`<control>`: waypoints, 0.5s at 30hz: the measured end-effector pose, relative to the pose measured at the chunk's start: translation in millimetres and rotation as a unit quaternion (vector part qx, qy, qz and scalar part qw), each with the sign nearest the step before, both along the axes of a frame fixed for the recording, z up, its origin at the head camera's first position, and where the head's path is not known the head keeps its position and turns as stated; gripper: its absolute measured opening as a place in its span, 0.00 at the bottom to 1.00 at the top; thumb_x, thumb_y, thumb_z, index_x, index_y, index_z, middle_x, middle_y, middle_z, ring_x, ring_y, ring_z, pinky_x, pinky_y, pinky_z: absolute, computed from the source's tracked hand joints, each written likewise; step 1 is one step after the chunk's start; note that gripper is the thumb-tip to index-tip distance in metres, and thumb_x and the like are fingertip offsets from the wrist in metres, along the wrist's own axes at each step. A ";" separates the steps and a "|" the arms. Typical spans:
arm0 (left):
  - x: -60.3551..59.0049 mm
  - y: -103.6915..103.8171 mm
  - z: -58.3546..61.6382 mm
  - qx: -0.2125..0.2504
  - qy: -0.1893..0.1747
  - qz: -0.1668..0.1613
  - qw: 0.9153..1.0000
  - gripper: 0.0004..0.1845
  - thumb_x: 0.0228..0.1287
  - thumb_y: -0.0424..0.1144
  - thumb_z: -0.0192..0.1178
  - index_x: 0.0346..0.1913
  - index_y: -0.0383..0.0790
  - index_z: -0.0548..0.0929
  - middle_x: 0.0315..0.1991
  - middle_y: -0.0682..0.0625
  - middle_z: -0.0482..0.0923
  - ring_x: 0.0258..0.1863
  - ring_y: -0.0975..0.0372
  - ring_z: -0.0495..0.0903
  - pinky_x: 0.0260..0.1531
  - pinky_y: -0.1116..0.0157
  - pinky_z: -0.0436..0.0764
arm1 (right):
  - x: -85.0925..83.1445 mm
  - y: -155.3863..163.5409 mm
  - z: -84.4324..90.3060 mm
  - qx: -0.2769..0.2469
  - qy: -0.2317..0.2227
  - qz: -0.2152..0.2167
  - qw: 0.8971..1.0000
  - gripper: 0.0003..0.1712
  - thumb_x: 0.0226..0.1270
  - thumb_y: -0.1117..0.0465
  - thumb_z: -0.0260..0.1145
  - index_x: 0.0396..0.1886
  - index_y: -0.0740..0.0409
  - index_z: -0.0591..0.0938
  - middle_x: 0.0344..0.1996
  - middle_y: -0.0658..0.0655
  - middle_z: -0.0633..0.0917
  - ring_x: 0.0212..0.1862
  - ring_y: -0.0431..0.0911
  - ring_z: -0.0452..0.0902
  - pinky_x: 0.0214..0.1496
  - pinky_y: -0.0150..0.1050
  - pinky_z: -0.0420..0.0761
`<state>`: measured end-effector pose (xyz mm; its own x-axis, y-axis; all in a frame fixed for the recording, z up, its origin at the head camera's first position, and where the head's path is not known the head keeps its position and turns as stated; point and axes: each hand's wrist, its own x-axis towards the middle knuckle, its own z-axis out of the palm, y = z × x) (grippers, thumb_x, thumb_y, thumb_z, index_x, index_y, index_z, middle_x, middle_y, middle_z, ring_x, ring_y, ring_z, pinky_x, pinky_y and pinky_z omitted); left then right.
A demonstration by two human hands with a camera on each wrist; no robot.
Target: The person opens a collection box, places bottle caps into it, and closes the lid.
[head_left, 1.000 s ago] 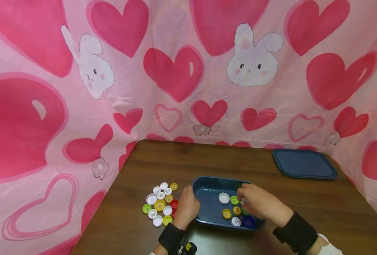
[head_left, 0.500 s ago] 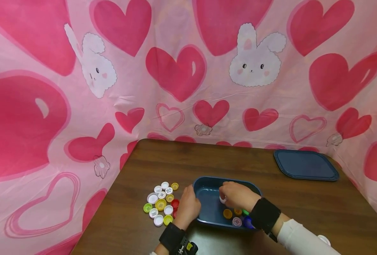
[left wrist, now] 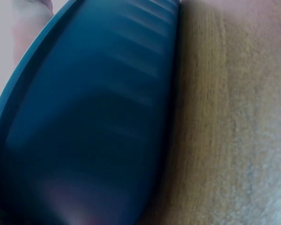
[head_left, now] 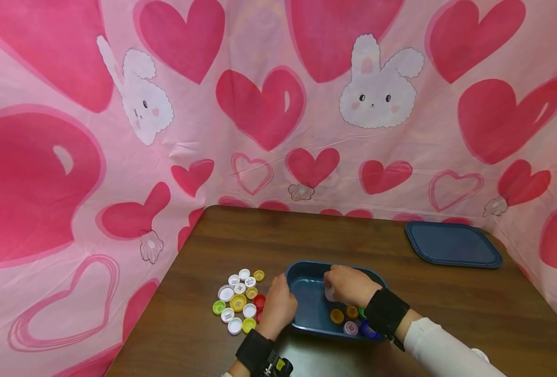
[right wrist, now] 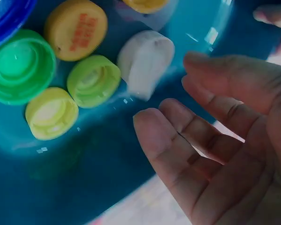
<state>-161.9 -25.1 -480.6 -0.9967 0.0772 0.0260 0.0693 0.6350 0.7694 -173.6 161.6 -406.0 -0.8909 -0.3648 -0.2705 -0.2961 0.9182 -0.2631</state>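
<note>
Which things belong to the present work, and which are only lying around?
Likely in the work:
blue tray, left hand at its rim
bottle caps inside it, near the right hand
loose bottle caps beside the tray, probably

Apparently unused:
flat blue lid or tray, far right
heart-print cloth backdrop

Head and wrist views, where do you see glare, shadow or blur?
Head view: pale glare on the table in front of the tub; left wrist view: the tub's wall darkens toward the bottom, and the wood grain looks soft; right wrist view: small bright glints inside the tub, and red print on the orange cap too soft to read clearly.
</note>
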 end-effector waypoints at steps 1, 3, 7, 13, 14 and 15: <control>0.0 0.1 -0.2 0.000 -0.003 0.000 1.000 0.24 0.63 0.23 0.58 0.62 0.23 0.71 0.55 0.33 0.75 0.53 0.43 0.77 0.59 0.43 0.77 | 0.2 1.1 2.4 -0.001 0.001 -0.004 1.000 0.06 0.62 0.68 0.72 0.39 0.59 0.85 0.34 0.53 0.79 0.36 0.47 0.75 0.48 0.49 0.83; -0.1 0.1 0.6 0.003 -0.007 0.001 1.000 0.24 0.63 0.23 0.59 0.62 0.24 0.71 0.55 0.33 0.74 0.53 0.43 0.77 0.59 0.43 0.77 | 0.3 5.1 8.5 -0.001 0.008 -0.010 1.000 0.08 0.63 0.69 0.71 0.41 0.59 0.85 0.35 0.54 0.80 0.38 0.47 0.76 0.49 0.50 0.84; -1.2 0.1 1.1 0.005 -0.017 0.004 1.000 0.25 0.62 0.22 0.60 0.63 0.25 0.71 0.55 0.34 0.75 0.53 0.44 0.77 0.58 0.43 0.78 | 1.5 21.1 22.2 0.002 0.043 -0.007 0.999 0.08 0.63 0.68 0.71 0.42 0.58 0.84 0.36 0.54 0.81 0.39 0.47 0.77 0.48 0.49 0.84; -2.9 -0.9 -0.2 0.003 -0.020 0.003 1.000 0.26 0.62 0.23 0.60 0.64 0.26 0.70 0.56 0.35 0.74 0.54 0.44 0.77 0.59 0.43 0.77 | 11.4 64.8 37.6 -0.030 0.108 0.002 0.994 0.09 0.61 0.67 0.73 0.40 0.57 0.83 0.34 0.51 0.82 0.36 0.45 0.77 0.41 0.44 0.85; -3.2 -1.1 -0.5 0.003 -0.020 0.002 1.000 0.26 0.62 0.23 0.60 0.64 0.26 0.70 0.56 0.35 0.74 0.55 0.44 0.77 0.59 0.44 0.77 | 13.5 73.8 38.2 -0.037 0.118 0.004 0.992 0.09 0.61 0.68 0.73 0.39 0.57 0.83 0.33 0.51 0.82 0.35 0.45 0.77 0.40 0.44 0.85; -3.3 -1.4 -0.7 0.002 -0.018 0.002 1.000 0.26 0.62 0.23 0.60 0.64 0.26 0.70 0.56 0.35 0.74 0.55 0.44 0.76 0.59 0.44 0.77 | 15.7 83.2 38.0 -0.044 0.128 0.003 0.991 0.08 0.61 0.68 0.72 0.38 0.57 0.83 0.33 0.51 0.82 0.35 0.44 0.78 0.39 0.45 0.84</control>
<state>-165.2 -26.5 -481.3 -0.9972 0.0740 -0.0104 0.0388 0.6322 0.7738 -157.8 244.8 -368.0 -0.9237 -0.3831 -0.0035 -0.3694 0.8930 -0.2571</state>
